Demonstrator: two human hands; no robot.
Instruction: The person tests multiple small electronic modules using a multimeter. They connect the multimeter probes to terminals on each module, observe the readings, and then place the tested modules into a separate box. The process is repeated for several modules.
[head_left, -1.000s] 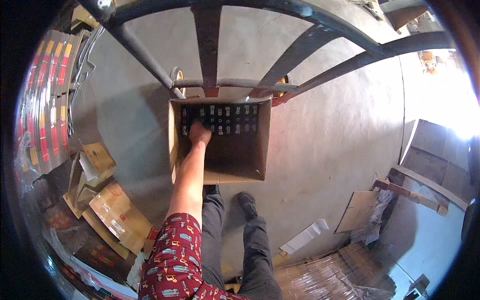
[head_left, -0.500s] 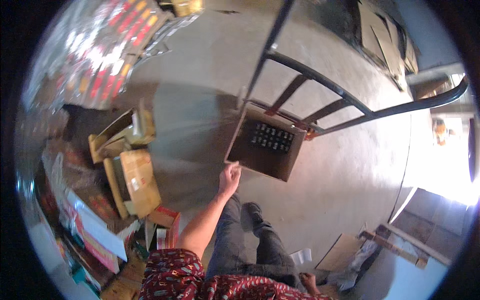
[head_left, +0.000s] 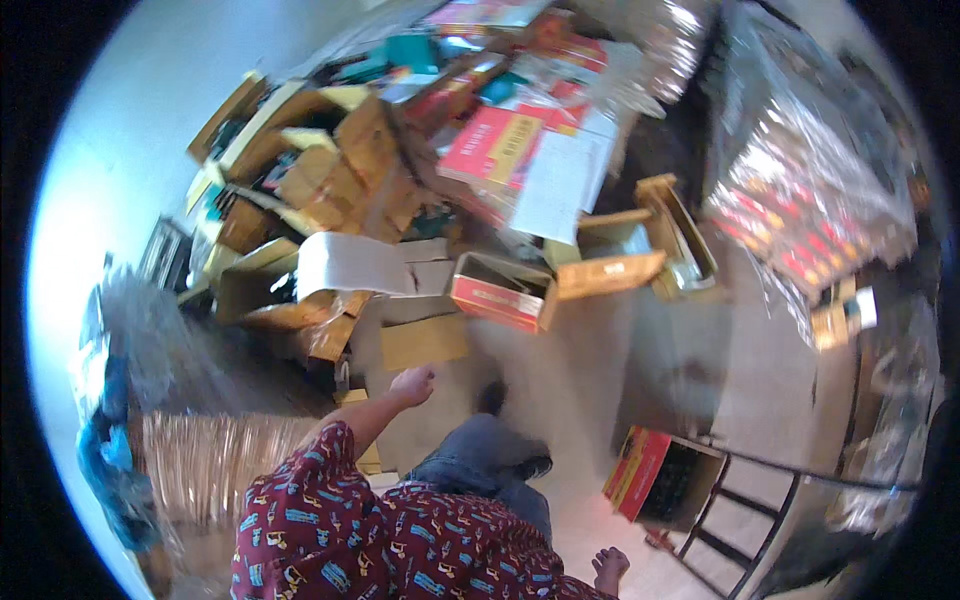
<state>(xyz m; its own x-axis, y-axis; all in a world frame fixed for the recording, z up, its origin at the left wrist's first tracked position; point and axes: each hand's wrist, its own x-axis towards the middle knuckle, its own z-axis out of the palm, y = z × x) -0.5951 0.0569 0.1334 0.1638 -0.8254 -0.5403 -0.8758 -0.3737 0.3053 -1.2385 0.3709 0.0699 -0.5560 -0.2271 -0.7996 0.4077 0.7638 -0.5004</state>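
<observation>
My right hand (head_left: 609, 570) hangs at the lower edge of the view, fingers slack and holding nothing, just short of the open carton (head_left: 665, 487) with the red side panel. That carton sits on the concrete floor (head_left: 590, 360) against the dark metal frame of a hand truck (head_left: 760, 500), and rows of small dark items show inside it, too small to name.

My left hand (head_left: 412, 384) reaches out ahead of my knees; it looks loosely open and empty, though motion blur keeps me from being sure. Nearest to it, well left of the carton, lies 1 flat piece of brown cardboard (head_left: 424, 340), just beyond my fingertips and not touched.

Farther from the carton, past the flat piece, stands a red-sided box (head_left: 503, 292) with its flaps up, and beside that an open wooden-coloured tray box (head_left: 610, 272). Beyond them rises the pile of cartons (head_left: 330, 180), tilted against each other, with a white sheet (head_left: 350, 262) draped over 1 of them.

In my judgement the reach goes best if I steady my head and feet first, since the whole view is smeared. I would take the flat cardboard by its near edge with fingers under and thumb on top, and keep clear of the leaning pile, which looks ready to slide.
</observation>
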